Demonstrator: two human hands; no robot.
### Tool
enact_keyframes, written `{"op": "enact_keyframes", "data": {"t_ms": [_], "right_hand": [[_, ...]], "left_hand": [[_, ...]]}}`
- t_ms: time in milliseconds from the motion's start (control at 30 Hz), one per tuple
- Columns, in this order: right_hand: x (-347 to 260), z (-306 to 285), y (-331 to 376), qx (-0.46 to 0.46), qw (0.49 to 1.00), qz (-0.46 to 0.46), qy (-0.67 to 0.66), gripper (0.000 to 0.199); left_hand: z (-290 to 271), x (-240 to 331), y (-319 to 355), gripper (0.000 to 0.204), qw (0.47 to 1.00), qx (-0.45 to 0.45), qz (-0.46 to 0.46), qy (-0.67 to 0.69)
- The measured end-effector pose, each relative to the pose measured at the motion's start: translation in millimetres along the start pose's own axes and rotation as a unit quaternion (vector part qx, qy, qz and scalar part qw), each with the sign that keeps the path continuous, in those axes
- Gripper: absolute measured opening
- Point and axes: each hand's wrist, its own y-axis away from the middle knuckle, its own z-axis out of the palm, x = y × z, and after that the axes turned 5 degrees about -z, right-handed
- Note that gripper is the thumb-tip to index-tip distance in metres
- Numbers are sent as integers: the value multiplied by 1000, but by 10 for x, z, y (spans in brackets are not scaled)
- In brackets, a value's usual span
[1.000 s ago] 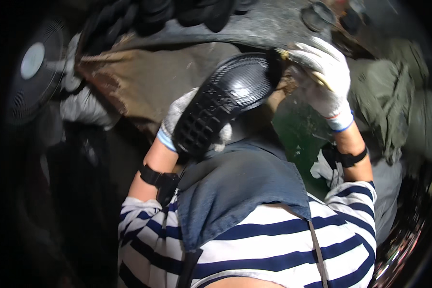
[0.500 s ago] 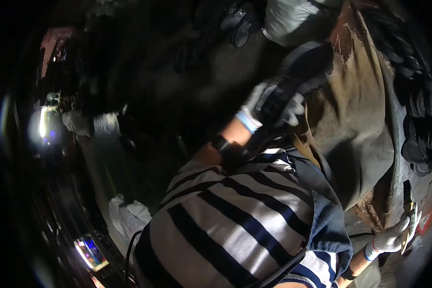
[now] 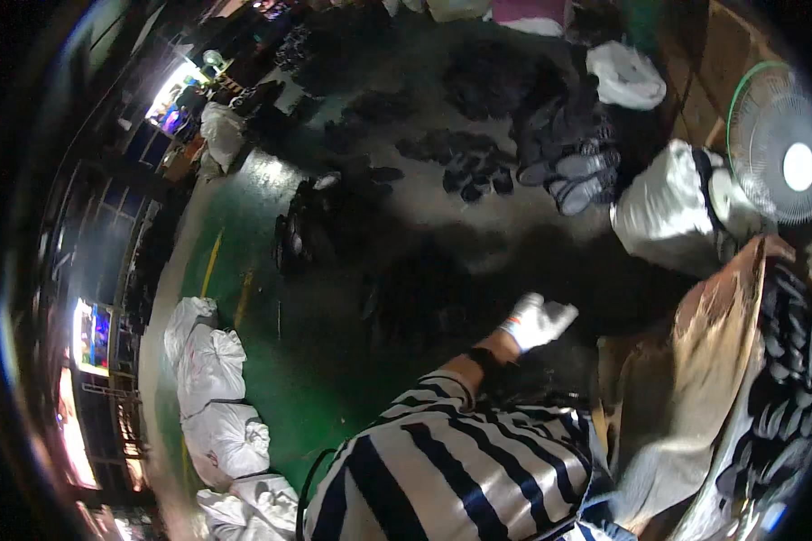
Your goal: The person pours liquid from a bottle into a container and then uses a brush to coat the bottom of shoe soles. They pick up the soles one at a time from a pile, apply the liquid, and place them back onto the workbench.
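My left hand [image 3: 539,325], in a white glove with a dark band at the wrist, is stretched out over the dark floor. Its fingers and thumb are apart, and nothing shows in them. To its right hangs a worn brown cloth [image 3: 663,388] at the edge of a work surface. Black footwear pieces [image 3: 789,361] are heaped on that surface, beyond the cloth. My right hand is out of the picture. Several black sandals [image 3: 582,176] lie in piles on the floor ahead, and another dark pile [image 3: 302,225] lies to the left of the hand.
White sacks [image 3: 221,406] line the green floor [image 3: 271,379] on the left. At the right stand a big white sack [image 3: 668,207] and a round fan [image 3: 785,153] with a green rim. Another white bag [image 3: 627,77] lies at the back.
The black sandal that was in my left hand is out of it now. The view has swung up and left, showing more floor. My right hand, with a thin tool, has left the picture.
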Motion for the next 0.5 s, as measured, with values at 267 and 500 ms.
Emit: {"op": "enact_keyframes", "data": {"t_ms": [267,500], "right_hand": [[115,349,-382,-15,998,-55,7,42],[612,-280,-642,-63,985,-16,163,42]], "left_hand": [[952,-2144,-464,59,859,-102,-206,-458],[541,-3712,-522,36,663,-385,-351,-538]]}}
